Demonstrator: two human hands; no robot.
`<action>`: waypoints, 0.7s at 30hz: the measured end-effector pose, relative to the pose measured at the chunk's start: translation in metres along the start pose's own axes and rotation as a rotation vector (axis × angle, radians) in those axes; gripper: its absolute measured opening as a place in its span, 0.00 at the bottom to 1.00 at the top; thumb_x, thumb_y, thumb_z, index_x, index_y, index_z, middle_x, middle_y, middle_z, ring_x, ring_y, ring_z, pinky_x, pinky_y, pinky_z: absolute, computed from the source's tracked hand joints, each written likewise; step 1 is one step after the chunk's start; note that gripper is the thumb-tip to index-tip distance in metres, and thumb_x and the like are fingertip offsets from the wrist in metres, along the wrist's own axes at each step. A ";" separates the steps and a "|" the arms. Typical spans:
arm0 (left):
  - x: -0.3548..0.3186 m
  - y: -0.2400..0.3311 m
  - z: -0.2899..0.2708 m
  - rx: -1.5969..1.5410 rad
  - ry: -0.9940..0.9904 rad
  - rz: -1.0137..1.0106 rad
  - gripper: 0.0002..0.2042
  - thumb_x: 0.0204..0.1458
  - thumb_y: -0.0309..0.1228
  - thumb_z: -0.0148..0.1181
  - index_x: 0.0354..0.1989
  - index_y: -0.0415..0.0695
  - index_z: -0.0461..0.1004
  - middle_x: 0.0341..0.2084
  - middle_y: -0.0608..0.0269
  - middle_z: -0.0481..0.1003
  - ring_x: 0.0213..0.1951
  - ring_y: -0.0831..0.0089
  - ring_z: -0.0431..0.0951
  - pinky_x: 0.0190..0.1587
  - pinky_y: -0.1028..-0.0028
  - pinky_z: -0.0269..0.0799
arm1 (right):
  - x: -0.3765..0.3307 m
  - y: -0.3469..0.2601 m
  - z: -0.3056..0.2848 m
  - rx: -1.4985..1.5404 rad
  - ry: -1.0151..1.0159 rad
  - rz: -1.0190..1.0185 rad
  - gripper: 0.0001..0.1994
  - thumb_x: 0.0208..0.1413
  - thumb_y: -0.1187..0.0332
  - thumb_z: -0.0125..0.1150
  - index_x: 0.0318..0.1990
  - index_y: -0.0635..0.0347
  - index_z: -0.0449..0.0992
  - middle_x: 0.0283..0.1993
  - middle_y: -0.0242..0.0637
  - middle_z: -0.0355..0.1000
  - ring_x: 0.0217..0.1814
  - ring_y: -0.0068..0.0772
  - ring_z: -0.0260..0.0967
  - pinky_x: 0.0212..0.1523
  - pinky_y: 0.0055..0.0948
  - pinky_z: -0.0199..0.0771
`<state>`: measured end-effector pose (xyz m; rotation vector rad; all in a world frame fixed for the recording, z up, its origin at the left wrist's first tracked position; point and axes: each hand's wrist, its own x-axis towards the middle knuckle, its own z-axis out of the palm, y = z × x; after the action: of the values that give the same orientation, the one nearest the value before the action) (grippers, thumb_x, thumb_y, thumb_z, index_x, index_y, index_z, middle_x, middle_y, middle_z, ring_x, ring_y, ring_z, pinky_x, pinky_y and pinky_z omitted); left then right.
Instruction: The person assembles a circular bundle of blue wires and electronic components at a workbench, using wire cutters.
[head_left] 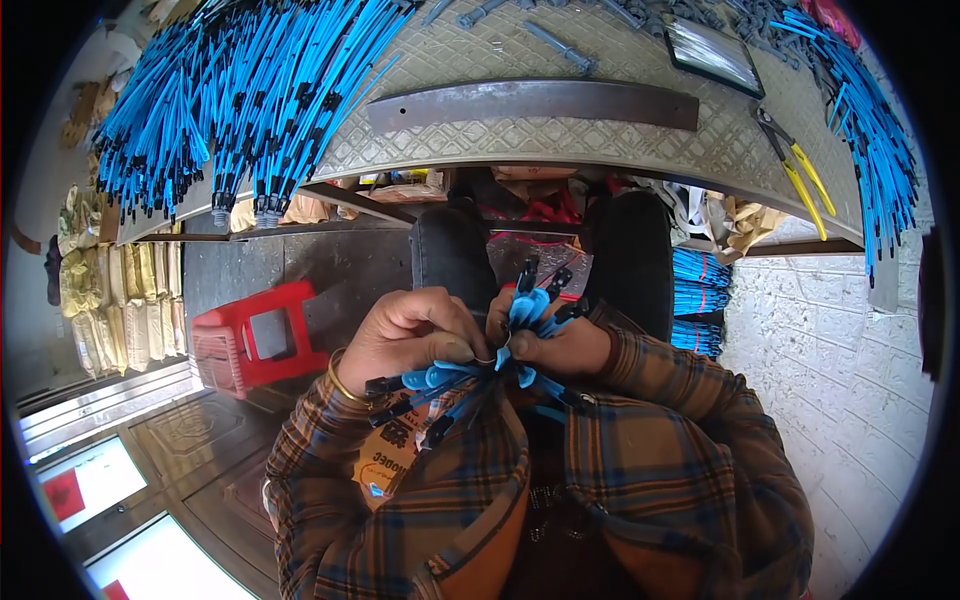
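In front of my body I hold a bundle of blue strips with black ends (528, 312); its strips fan out to several sides. My right hand (570, 347) grips the bundle, thumb pressed on the blue strips. My left hand (425, 335) is closed in a pinch at the bundle's left side, on what looks like a thin wire (485, 360). More black-tipped strips stick out below my left fingers. The far end of the bundle is hidden against my jacket.
Ahead stands a patterned workbench (440, 140) with a metal bar (530, 103) near its edge. Large piles of blue strips (270, 90) lie on it at left, and more (880, 170) at right. Yellow-handled pliers (795, 170) rest at the right edge. A red stool (262, 338) stands left.
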<state>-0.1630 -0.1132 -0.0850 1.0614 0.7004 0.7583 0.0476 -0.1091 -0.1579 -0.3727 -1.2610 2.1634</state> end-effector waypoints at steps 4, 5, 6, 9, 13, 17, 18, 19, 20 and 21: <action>0.000 -0.001 0.002 0.020 -0.028 0.028 0.05 0.48 0.24 0.60 0.27 0.37 0.71 0.27 0.50 0.74 0.31 0.69 0.72 0.36 0.71 0.70 | -0.002 -0.002 0.000 -0.034 -0.004 0.014 0.19 0.54 0.54 0.59 0.43 0.60 0.69 0.35 0.26 0.67 0.39 0.16 0.62 0.42 0.21 0.66; 0.000 -0.002 0.003 0.020 -0.030 0.028 0.05 0.48 0.24 0.60 0.27 0.37 0.71 0.27 0.50 0.74 0.31 0.69 0.72 0.36 0.71 0.70 | -0.003 -0.002 0.000 -0.060 0.000 0.003 0.19 0.54 0.54 0.59 0.44 0.60 0.69 0.35 0.27 0.67 0.39 0.16 0.62 0.42 0.21 0.66; 0.000 -0.002 0.004 0.016 -0.015 0.023 0.05 0.48 0.24 0.60 0.27 0.37 0.71 0.27 0.50 0.74 0.31 0.70 0.72 0.36 0.72 0.70 | -0.003 -0.001 0.000 -0.086 0.003 -0.008 0.19 0.54 0.54 0.59 0.44 0.60 0.69 0.35 0.27 0.67 0.39 0.16 0.62 0.42 0.21 0.66; 0.001 -0.004 0.007 0.008 0.015 0.013 0.04 0.48 0.24 0.60 0.28 0.37 0.71 0.27 0.51 0.74 0.31 0.70 0.73 0.36 0.72 0.70 | -0.004 -0.001 0.003 -0.010 0.031 -0.015 0.20 0.53 0.54 0.60 0.45 0.61 0.68 0.36 0.28 0.67 0.40 0.18 0.62 0.42 0.22 0.66; 0.002 -0.004 0.010 0.083 -0.018 0.047 0.04 0.49 0.24 0.60 0.28 0.37 0.71 0.27 0.52 0.75 0.32 0.71 0.73 0.35 0.74 0.70 | -0.004 -0.001 -0.002 0.064 -0.047 -0.028 0.22 0.51 0.54 0.63 0.46 0.61 0.68 0.36 0.29 0.68 0.40 0.19 0.64 0.42 0.22 0.67; 0.002 -0.003 0.010 0.054 -0.013 0.034 0.04 0.49 0.24 0.60 0.28 0.37 0.71 0.27 0.52 0.75 0.32 0.71 0.73 0.35 0.74 0.70 | -0.007 0.004 -0.010 -0.052 -0.087 -0.039 0.24 0.48 0.56 0.66 0.47 0.62 0.68 0.37 0.30 0.69 0.41 0.19 0.64 0.42 0.23 0.67; 0.002 -0.003 0.011 0.055 -0.010 0.033 0.04 0.49 0.23 0.59 0.28 0.37 0.71 0.27 0.52 0.75 0.32 0.70 0.73 0.35 0.74 0.70 | -0.007 0.004 -0.010 -0.119 -0.086 -0.044 0.24 0.46 0.57 0.68 0.47 0.62 0.68 0.37 0.30 0.69 0.41 0.20 0.65 0.42 0.23 0.67; 0.002 -0.003 0.011 0.056 -0.007 0.032 0.04 0.49 0.23 0.59 0.28 0.37 0.71 0.27 0.52 0.75 0.32 0.70 0.73 0.35 0.74 0.70 | -0.007 0.004 -0.009 -0.119 -0.086 -0.043 0.24 0.46 0.57 0.68 0.47 0.62 0.68 0.37 0.30 0.69 0.41 0.20 0.65 0.42 0.23 0.67; 0.002 -0.003 0.011 0.057 -0.005 0.032 0.04 0.48 0.23 0.59 0.28 0.37 0.72 0.27 0.52 0.75 0.32 0.70 0.73 0.35 0.73 0.70 | -0.007 0.004 -0.008 -0.117 -0.065 -0.041 0.24 0.46 0.59 0.69 0.47 0.62 0.68 0.37 0.30 0.69 0.41 0.19 0.65 0.42 0.23 0.67; 0.002 -0.003 0.010 0.056 -0.005 0.032 0.04 0.48 0.23 0.59 0.28 0.37 0.72 0.27 0.52 0.75 0.32 0.70 0.73 0.35 0.73 0.70 | -0.007 0.003 -0.005 -0.116 -0.043 -0.039 0.24 0.45 0.60 0.70 0.46 0.62 0.68 0.37 0.31 0.69 0.41 0.19 0.64 0.43 0.24 0.67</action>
<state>-0.1528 -0.1172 -0.0844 1.1277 0.7053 0.7672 0.0549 -0.1109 -0.1636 -0.3477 -1.4104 2.0818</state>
